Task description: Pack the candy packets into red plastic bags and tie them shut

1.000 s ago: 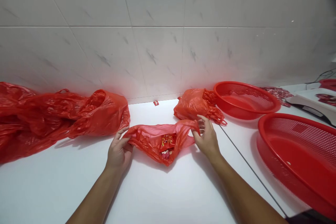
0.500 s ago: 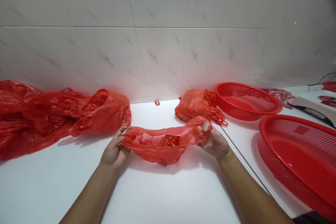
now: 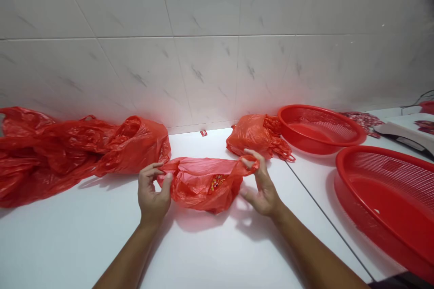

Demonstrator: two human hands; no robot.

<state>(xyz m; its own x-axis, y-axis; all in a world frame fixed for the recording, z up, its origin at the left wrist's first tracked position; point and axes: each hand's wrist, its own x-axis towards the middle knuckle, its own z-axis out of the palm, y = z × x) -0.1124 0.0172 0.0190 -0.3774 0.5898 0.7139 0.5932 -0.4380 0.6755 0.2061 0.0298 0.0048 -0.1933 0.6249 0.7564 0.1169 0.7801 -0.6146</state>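
Note:
A thin red plastic bag hangs between my hands just above the white table, its mouth spread toward me. Inside it, a small shiny packet with red and yellow print shows partly; the rest is hidden by the bag's wall. My left hand grips the bag's left handle between thumb and fingers. On the other side, my right hand has its fingers hooked in the right handle, with the thumb held apart below.
Heaped red plastic bags lie at the left along the tiled wall. Behind my right hand sits a filled, knotted red bag. Two red plastic baskets stand at the right. A tiny red packet lies near the wall.
My hands have come closer together and turned more upright. The bag's mouth now gapes wider, and its right handle has slipped onto my right fingers.

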